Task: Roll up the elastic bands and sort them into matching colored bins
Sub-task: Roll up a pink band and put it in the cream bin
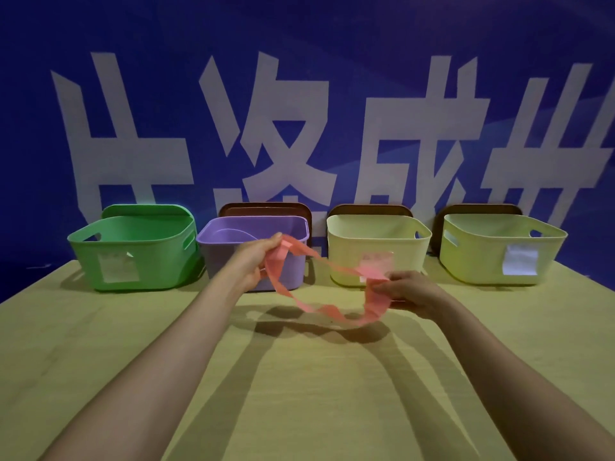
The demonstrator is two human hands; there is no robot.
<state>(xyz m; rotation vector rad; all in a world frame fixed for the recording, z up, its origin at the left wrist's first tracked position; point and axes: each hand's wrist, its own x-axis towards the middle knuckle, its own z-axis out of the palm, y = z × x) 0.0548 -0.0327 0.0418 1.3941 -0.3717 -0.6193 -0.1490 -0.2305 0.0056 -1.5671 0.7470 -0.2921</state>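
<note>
At the far left of the row stands your green bin (pixel 133 251), then the purple bin (pixel 253 227). Your left hand (pixel 254 259), at frame centre, pinches one end of the pink elastic band (pixel 319 309), which sags in a loop above the table (pixel 100 344). Your right hand (pixel 407 292) pinches its other end, before the cream bin (pixel 376 241). The yellow-green bin (pixel 499 247) sits far right.

Occlusions and unreadable areas, head view.
White labels (pixel 118 267) on the green bin (pixel 159 261) and far-right bin (pixel 479 257) are too blurred to read. The pink band (pixel 327 311) covers part of the cream bin (pixel 346 254) label. The left hand (pixel 253 261) hides part of the purple bin (pixel 218 257) front. The brown lids (pixel 266 209) are mostly hidden behind the bins. Both forearms (pixel 166 361) are cut off at the near edge.
</note>
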